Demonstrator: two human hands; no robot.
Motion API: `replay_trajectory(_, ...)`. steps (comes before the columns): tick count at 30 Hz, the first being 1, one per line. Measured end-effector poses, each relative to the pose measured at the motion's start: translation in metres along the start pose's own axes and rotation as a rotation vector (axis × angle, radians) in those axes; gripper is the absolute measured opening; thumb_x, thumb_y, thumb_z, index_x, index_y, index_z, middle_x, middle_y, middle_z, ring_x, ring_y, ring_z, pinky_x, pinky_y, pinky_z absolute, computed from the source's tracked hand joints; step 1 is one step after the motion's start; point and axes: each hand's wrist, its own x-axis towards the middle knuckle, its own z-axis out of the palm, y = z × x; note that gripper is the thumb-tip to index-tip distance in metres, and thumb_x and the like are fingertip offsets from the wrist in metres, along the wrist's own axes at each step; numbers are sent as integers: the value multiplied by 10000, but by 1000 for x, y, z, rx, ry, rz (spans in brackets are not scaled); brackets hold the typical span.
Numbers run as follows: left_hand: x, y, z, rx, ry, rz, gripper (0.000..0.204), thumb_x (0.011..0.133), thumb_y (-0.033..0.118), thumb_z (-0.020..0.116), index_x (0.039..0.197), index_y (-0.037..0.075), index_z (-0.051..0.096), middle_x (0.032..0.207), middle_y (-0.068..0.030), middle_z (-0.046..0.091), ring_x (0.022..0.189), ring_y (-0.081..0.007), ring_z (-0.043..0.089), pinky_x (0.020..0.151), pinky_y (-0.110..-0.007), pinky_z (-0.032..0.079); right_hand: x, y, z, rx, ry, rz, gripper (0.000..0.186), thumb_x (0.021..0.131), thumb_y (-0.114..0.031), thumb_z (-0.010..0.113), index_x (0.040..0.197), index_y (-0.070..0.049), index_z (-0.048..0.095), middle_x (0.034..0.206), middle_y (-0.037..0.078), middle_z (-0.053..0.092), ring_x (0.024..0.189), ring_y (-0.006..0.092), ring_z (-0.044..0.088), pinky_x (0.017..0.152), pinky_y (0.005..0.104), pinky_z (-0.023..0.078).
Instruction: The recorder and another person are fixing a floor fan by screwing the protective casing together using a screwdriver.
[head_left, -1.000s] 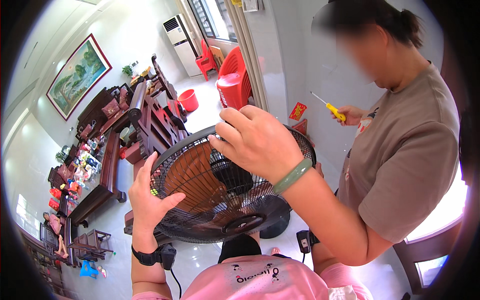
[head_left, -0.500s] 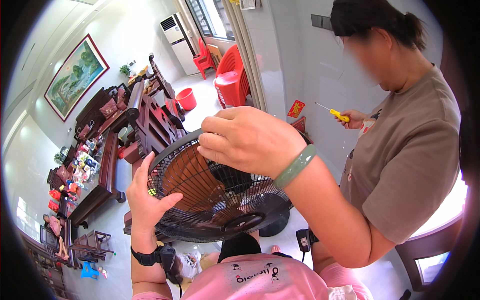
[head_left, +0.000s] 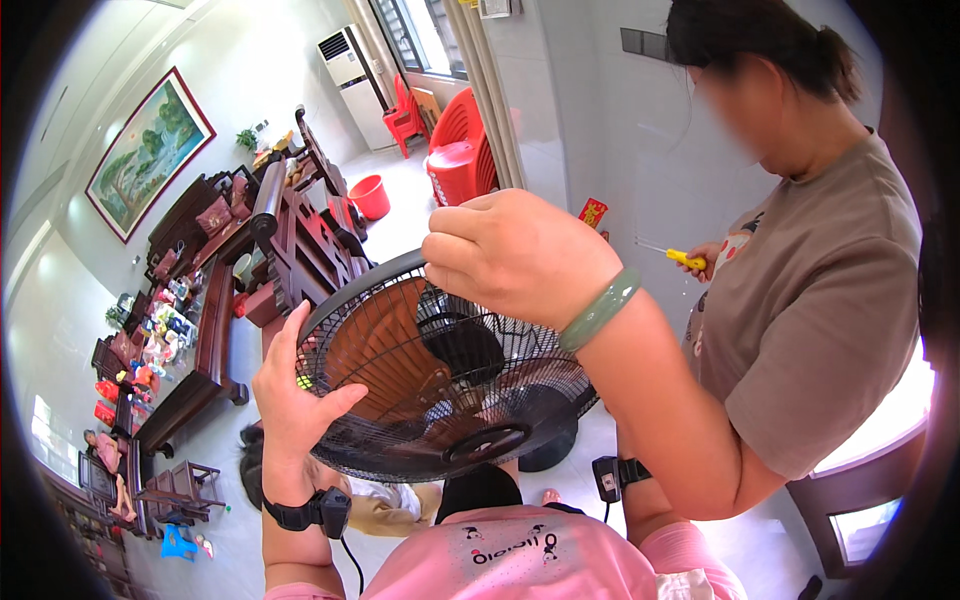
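Left hand (head_left: 297,402) grasping black fan cage (head_left: 450,395), right hand hidden, its grip unclear

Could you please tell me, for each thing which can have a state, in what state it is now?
Left hand: at the fan's rim, thumb apart from fingers; grip firmness unclear
Black fan: tilted; a co-worker's hand at its upper rim
Yellow screwdriver: held in the co-worker's other hand, shaft pointing left
Green bracelet: worn
Red bucket: upright
Red chairs: stacked
Framed painting: hanging
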Motion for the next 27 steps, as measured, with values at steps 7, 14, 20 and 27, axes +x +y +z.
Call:
replay_trajectory(7, 0, -4, 4, -32, -2, -14, 1049, 630, 646, 885, 1410, 23, 562, 1135, -164, 712, 967, -285, 718, 871, -389, 564, -1, -3, 0, 5, 8, -7, 47, 789, -196, 629, 756, -164, 641, 853, -32, 532, 932, 143, 563, 739, 291, 491)
replay_trajectory(14, 0, -6, 3, -14, 2, -17, 1037, 635, 639, 883, 1409, 28, 562, 1139, -163, 709, 965, -294, 716, 879, -390, 560, 2, -16, 2, 8, 23, 64, 72, 806, -206, 621, 750, -165, 637, 850, -31, 529, 935, 157, 546, 821, 301, 479)
replay_trajectory(20, 7, -1, 9, -51, -11, -25, 1051, 633, 655, 875, 1408, 19, 560, 1152, -173, 709, 994, -294, 720, 891, -397, 561, -2, -15, -4, -86, -16, 66, 105, 825, -231, 624, 736, -175, 625, 844, -34, 528, 957, 161, 549, 863, 298, 475)
replay_trajectory(27, 11, -1, 10, -30, -9, -13, 1060, 643, 671, 863, 1409, 7, 553, 1151, -188, 708, 1030, -312, 721, 910, -406, 558, -2, -26, 8, 158, 26, 278, 180, 876, -348, 644, 873, -173, 598, 918, -22, 541, 922, 166, 567, 780, 392, 550)
